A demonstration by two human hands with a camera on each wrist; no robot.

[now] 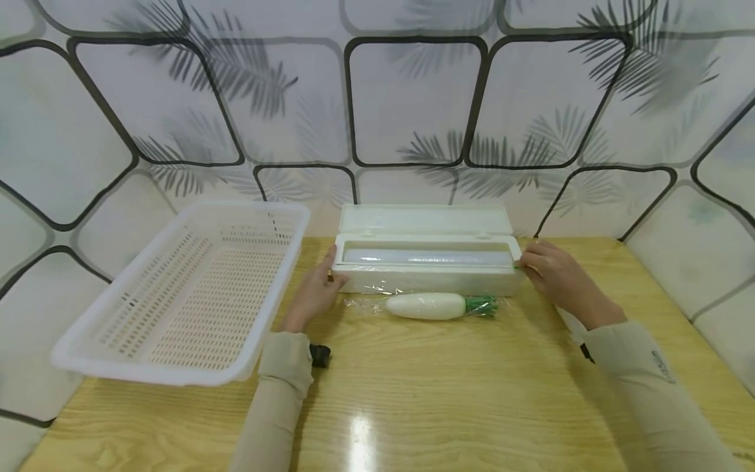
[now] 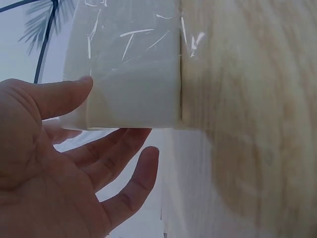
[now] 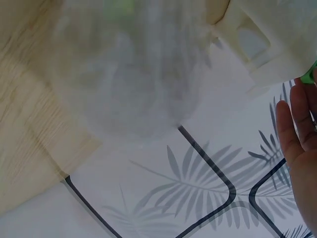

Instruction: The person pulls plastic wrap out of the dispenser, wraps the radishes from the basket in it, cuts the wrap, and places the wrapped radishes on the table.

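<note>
A white cling film dispenser box (image 1: 430,282) stands on the table with its lid raised and a film roll (image 1: 427,255) inside. My left hand (image 1: 315,292) holds the box's left end, with the thumb over its edge and the fingers at the end face in the left wrist view. At the right end, my right hand (image 1: 557,278) pinches a small green slider (image 3: 309,74), mostly hidden by the fingers. Clear film (image 1: 366,303) runs down the box front onto the table. A white radish (image 1: 426,306) with green stem ends lies in front of the box, on or under the film; I cannot tell which.
A white plastic basket (image 1: 274,288) with slotted sides and floor stands to the left, close to the left forearm. The wooden table (image 1: 448,393) ends at a patterned backdrop (image 1: 413,105) behind the box. Blurred pale material blocks much of the right wrist view.
</note>
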